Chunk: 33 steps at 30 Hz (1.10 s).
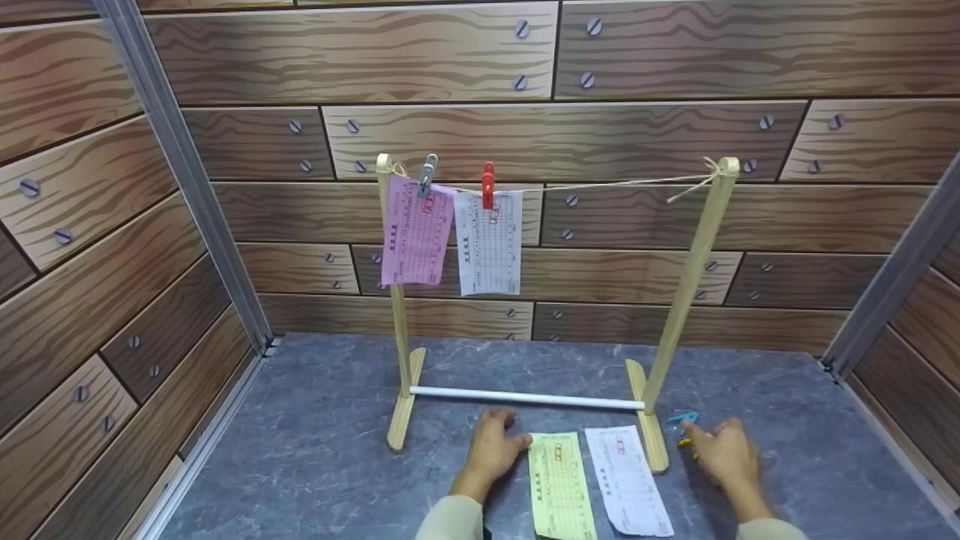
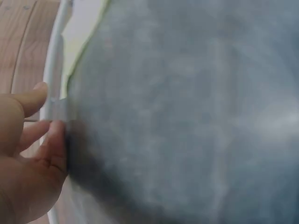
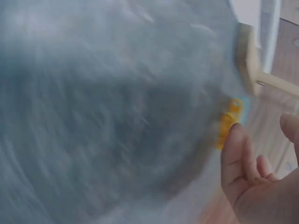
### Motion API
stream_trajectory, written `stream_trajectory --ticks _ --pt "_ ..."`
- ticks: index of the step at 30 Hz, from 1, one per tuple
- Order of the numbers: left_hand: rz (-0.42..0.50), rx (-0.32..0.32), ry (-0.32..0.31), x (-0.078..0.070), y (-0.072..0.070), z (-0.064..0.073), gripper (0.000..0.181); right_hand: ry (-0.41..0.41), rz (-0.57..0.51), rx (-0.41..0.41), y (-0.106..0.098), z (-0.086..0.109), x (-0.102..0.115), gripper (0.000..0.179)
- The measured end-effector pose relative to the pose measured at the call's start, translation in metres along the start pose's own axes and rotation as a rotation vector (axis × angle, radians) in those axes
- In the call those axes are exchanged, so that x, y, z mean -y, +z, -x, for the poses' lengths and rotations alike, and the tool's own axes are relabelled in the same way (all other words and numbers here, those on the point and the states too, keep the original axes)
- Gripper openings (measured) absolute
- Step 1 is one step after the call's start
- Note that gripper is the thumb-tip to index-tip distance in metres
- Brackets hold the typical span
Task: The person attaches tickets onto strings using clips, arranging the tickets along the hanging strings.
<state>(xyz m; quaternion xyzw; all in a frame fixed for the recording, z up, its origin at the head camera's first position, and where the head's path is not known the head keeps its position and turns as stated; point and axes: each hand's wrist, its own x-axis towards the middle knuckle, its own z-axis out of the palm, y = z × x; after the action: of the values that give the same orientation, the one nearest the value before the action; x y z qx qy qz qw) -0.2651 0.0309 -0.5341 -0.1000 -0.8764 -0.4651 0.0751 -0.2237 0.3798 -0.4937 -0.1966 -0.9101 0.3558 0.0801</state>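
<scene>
Head view showed the left hand (image 1: 491,448) loose beside the green slip (image 1: 561,487), then the yellow clip (image 3: 228,122) on the worktop (image 1: 322,465) by the unclosed right hand (image 1: 727,456) — seemingly a clip pickup, which called for pinching.

Four paper slips (image 1: 490,255), four clothespins (image 1: 488,185), one cord (image 1: 622,184), one stand (image 1: 691,292).

Paper slips (image 1: 559,491), printed, not legible

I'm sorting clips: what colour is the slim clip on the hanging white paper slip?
The slim clip is red, clearest in the head view.
</scene>
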Motion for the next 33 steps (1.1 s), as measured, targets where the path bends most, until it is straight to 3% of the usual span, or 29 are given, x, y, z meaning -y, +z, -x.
stream_trajectory --ticks 4,7,11,16,19,23,28,33 --pt "-0.009 0.011 -0.042 -0.001 0.005 0.002 0.053 0.093 0.071 0.001 0.011 -0.002 -0.004 0.083" --pt "-0.026 0.026 -0.048 -0.004 0.007 0.003 0.058 0.152 0.104 -0.022 0.016 -0.001 -0.005 0.090" --pt "-0.051 0.040 -0.055 -0.008 0.008 0.002 0.057 0.190 0.111 -0.040 0.019 0.001 -0.006 0.078" --pt "-0.135 0.055 -0.063 -0.009 0.010 0.002 0.047 0.144 0.102 -0.032 0.015 0.002 -0.009 0.051" --pt "-0.180 0.037 -0.038 -0.007 0.011 0.003 0.036 0.111 0.075 -0.016 0.012 0.002 -0.012 0.040" --pt "-0.194 0.004 0.006 -0.005 0.009 0.006 0.027 0.147 -0.006 -0.003 0.008 0.002 -0.016 0.032" --pt "-0.212 0.008 0.057 -0.005 0.006 0.006 0.024 0.191 -0.152 -0.033 0.005 0.003 -0.020 0.041" --pt "-0.170 0.006 0.056 -0.004 0.005 0.006 0.019 0.187 -0.268 -0.034 0.003 0.002 -0.019 0.045"
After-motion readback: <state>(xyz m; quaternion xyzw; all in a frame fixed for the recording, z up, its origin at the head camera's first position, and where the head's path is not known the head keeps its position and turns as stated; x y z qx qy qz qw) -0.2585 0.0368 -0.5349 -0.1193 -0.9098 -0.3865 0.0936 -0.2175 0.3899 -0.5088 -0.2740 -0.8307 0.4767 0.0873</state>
